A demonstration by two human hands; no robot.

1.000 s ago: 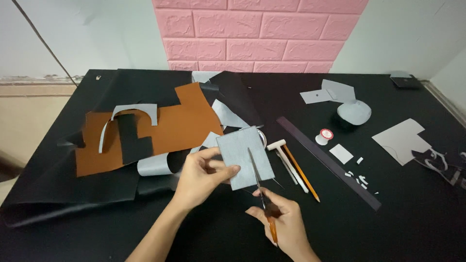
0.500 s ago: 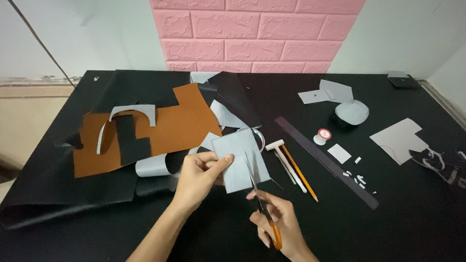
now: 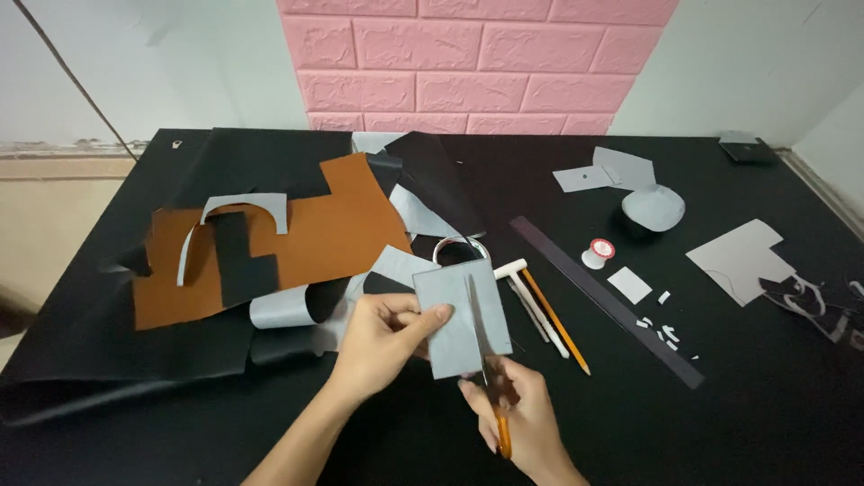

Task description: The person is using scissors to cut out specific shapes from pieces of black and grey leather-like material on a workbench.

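Since a moment ago, the scissors point(image 3: 486, 360) have advanced up into the grey piece point(image 3: 461, 317), blades running lengthwise away from the right hand point(image 3: 517, 414) gripping their handles; left hand point(image 3: 382, 337) pinches the piece's left edge above the surface point(image 3: 720, 405).

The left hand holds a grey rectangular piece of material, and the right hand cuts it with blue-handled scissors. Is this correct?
Not quite: the scissors have orange handles, not blue, as the head view shows. The rest stands: the left hand holds the grey rectangular piece of material at its edge, and the right hand works the blades into it.
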